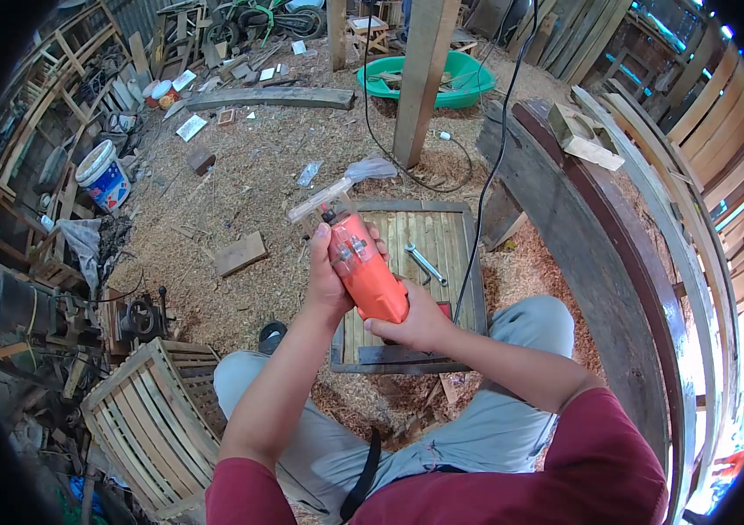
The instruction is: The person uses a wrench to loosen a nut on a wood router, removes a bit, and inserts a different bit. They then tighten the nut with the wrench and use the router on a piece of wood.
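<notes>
From my end I see the trimmer [376,284] at the centre of the frame, held up above the worktop [452,229] with both hands on it: the left hand [328,278] wraps round the neck by the clear housing, and the right hand [414,320] cups the rear of the orange body. I'd expect it to feel fairly heavy for its size, most of the weight lying in the motor end, and quite stiff throughout. The casing looks smooth, so dust could make it slippery; I'd trust the thick orange barrel for the main hold and go gently with the base [319,200], which looks like clear plastic and might crack if squeezed or knocked. Under it, the worktop is low and slatted within a darker frame, with a wrench [426,264] lying right of centre. A black cord [501,157] runs down from the top edge. Shavings cover much of the floor [284,157]; a green tub [475,94] sits at upper centre, a bucket [101,166] at upper left, and long planks [573,236] line the right.
</notes>
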Action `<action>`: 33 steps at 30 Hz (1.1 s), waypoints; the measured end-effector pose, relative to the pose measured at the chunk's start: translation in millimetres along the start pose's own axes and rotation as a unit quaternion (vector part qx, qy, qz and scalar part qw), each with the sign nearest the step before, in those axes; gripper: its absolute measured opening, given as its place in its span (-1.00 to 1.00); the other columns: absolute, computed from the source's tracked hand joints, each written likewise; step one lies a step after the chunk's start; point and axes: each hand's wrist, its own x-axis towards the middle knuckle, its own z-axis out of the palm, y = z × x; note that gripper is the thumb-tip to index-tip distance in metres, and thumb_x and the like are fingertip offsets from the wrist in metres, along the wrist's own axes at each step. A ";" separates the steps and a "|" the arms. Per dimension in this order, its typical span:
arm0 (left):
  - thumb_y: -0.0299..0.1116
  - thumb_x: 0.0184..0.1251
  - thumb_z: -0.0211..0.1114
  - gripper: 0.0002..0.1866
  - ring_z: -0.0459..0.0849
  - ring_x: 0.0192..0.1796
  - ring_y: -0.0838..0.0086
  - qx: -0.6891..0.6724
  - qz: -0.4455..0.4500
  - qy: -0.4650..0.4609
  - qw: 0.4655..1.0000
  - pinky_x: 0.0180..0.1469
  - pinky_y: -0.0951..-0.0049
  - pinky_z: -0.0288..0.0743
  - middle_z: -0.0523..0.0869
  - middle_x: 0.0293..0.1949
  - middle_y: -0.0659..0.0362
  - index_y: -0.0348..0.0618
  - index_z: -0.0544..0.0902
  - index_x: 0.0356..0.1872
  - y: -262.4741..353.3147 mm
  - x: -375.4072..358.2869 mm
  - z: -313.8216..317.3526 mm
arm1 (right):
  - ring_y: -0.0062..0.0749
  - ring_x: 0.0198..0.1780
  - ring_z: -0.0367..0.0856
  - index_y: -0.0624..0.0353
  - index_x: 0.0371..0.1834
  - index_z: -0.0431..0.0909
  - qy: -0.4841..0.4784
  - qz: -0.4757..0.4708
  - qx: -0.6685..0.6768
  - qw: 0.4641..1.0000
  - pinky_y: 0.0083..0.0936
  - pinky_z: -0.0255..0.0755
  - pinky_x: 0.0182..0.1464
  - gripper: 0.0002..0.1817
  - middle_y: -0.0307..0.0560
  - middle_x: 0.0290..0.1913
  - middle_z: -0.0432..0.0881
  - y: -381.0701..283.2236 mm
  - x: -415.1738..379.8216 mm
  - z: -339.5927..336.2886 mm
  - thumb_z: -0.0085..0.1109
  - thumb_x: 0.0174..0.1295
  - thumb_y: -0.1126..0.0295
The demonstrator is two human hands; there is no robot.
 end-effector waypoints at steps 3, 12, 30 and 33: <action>0.42 0.49 0.05 -0.25 0.78 -0.11 0.27 -0.014 0.008 -0.012 1.000 -0.04 0.19 0.73 0.73 -0.10 0.06 -0.18 0.60 0.07 -0.5 -0.8 1.1 | -0.44 0.01 0.75 0.20 0.15 0.61 -0.014 -0.005 -0.001 1.000 -0.40 0.60 0.17 -0.44 -0.13 0.03 0.77 -1.6 -0.2 -2.0 0.60 0.11 0.23; 0.50 0.40 0.12 -0.20 0.76 -0.13 0.26 0.031 0.031 -0.058 0.997 -0.07 0.18 0.73 0.70 -0.11 0.07 -0.10 0.56 0.17 2.0 -5.8 3.8 | -0.23 0.09 0.75 0.37 0.31 0.46 -0.027 -0.057 0.015 0.998 -0.28 0.60 0.23 -0.11 0.09 0.07 0.72 8.7 0.2 -2.8 0.69 0.01 0.07; 0.66 0.30 0.08 -0.08 0.73 -0.19 0.26 0.080 0.074 -0.084 0.990 -0.15 0.21 0.70 0.70 -0.14 0.04 -0.04 0.56 0.21 8.8 -15.2 8.8 | -0.29 0.15 0.70 0.32 0.38 0.39 -0.008 -0.084 0.036 0.996 -0.30 0.56 0.29 -0.10 0.07 0.13 0.68 4.2 -7.2 7.2 0.68 0.04 0.14; 0.63 0.30 0.13 -0.08 0.75 -0.20 0.24 0.075 0.074 -0.085 0.991 -0.16 0.21 0.72 0.71 -0.14 0.01 -0.07 0.54 0.21 8.6 -14.7 8.3 | -0.29 0.16 0.69 0.32 0.38 0.38 -0.008 -0.083 0.043 0.996 -0.30 0.56 0.29 -0.09 0.07 0.14 0.67 6.0 -7.5 7.9 0.68 0.04 0.14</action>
